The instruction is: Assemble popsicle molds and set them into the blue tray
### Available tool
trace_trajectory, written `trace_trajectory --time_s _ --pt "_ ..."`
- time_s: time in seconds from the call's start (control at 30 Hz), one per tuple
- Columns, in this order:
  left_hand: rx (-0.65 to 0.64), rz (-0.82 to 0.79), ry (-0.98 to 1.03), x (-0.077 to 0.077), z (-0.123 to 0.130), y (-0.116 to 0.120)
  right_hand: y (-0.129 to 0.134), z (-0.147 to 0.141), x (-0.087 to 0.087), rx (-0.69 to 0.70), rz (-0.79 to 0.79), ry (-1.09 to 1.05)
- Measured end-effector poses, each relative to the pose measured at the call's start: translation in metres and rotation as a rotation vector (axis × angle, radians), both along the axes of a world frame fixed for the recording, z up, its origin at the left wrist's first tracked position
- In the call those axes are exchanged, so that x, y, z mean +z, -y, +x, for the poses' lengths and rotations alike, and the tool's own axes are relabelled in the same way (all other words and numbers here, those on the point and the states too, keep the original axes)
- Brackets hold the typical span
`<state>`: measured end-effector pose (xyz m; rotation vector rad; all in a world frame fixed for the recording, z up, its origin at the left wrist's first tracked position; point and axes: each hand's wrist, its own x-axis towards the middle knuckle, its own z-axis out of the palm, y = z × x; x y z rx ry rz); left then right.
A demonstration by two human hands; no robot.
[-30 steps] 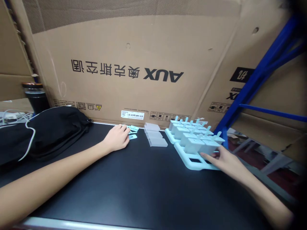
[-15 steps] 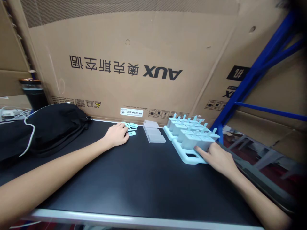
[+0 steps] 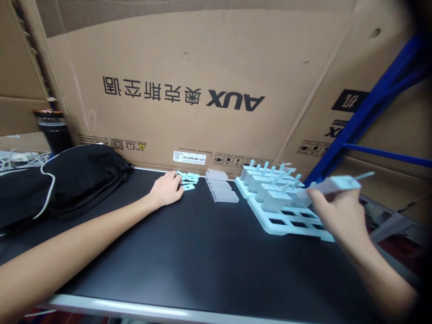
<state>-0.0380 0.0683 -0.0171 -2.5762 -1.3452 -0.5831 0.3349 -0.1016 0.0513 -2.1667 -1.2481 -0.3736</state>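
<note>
My right hand (image 3: 344, 216) is closed around a popsicle mold (image 3: 346, 182), raised and tilted over the right side of a light blue rack (image 3: 266, 222). Its blue cap and stick point right. Several other capped popsicle molds (image 3: 276, 200) stand upright in the rack, sticks up. The front slots of the rack show bare. My left hand (image 3: 167, 189) rests on the table, fingers loosely bent with the thumb apart, touching or just beside a small pile of light blue plastic pieces (image 3: 189, 179). Its fingertips are partly hidden. Three translucent mold shells (image 3: 221, 185) lie in the middle.
A large cardboard box (image 3: 189, 121) stands behind the black table (image 3: 202, 252). On the left are a black bag (image 3: 91, 175), a white cable (image 3: 49, 189) and a dark bottle (image 3: 54, 132). A blue metal frame (image 3: 364, 112) rises at the right.
My right hand has lifted a popsicle mold up and right, out of the rack's front, where the slots now show. My left hand has stayed by the pile. The view has shifted slightly.
</note>
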Motion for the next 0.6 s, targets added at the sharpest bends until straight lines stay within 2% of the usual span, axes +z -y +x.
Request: trace_trajectory --time_s 0.03,0.1,0.2,0.27,0.33,0.47,0.6 --pt "0.0 0.005 0.001 0.001 0.0 0.0 -0.002 -0.014 0.014 -0.062 0.096 -0.085" --pt "0.007 0.027 0.011 0.002 0.001 0.002 -0.014 -0.045 0.039 0.044 0.096 -0.133" --pt "0.05 0.07 0.051 0.002 0.001 0.003 -0.053 -0.093 0.063 0.327 -0.146 -0.063" --pt "0.089 0.088 0.075 0.001 0.001 0.003 -0.087 -0.12 0.065 0.489 -0.393 0.054" --pt "0.116 0.085 0.093 -0.001 0.001 0.002 -0.121 -0.144 0.061 0.577 -0.603 0.192" --pt "0.125 -0.02 0.098 -0.003 0.0 0.0 -0.172 -0.177 0.053 0.573 -0.827 0.356" --pt "0.111 -0.106 0.083 -0.003 -0.001 -0.001 -0.198 -0.189 0.058 0.585 -0.983 0.485"
